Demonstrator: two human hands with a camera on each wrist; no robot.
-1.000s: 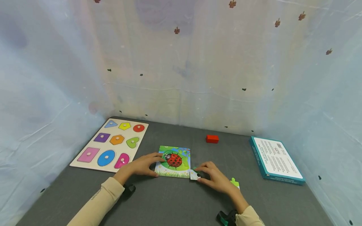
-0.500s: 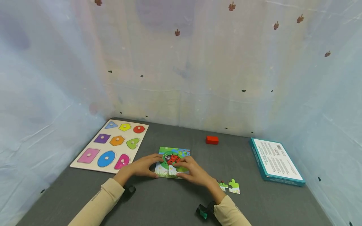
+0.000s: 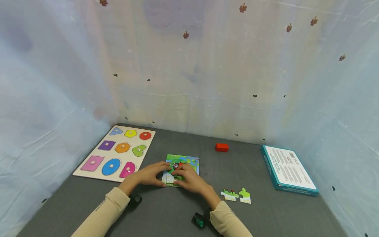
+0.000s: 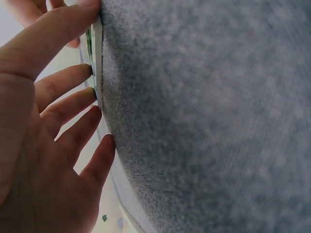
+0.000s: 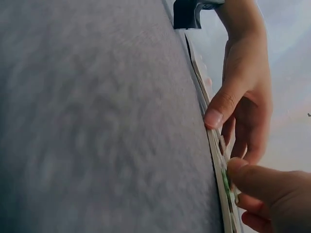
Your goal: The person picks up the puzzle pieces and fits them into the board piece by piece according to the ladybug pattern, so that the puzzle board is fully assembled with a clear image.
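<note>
A square ladybug picture puzzle [image 3: 193, 160] lies flat on the dark table. My left hand [image 3: 149, 173] holds its left side, thumb at the near edge and index finger over the picture; the left wrist view has the other fingertips along the edge. Over the lower part of the picture, my right hand [image 3: 191, 179] pinches a small white-and-green jigsaw piece [image 3: 170, 178], which its fingers partly cover. The ladybug is mostly hidden behind that hand. Two loose jigsaw pieces, one with red bits [image 3: 230, 195] and one green and white [image 3: 245, 196], lie to the right.
A white board with knobbed coloured shapes [image 3: 111, 158] lies at the left. Toward the back sits a red block [image 3: 222, 147]. A teal box with a white printed label [image 3: 290, 168] rests at the right. Pale sheeting [image 3: 189, 105] rises behind the table.
My right hand has carried the jigsaw piece leftward from the puzzle's right edge to over its lower left, uncovering the two loose pieces. My left hand has stayed in place.
</note>
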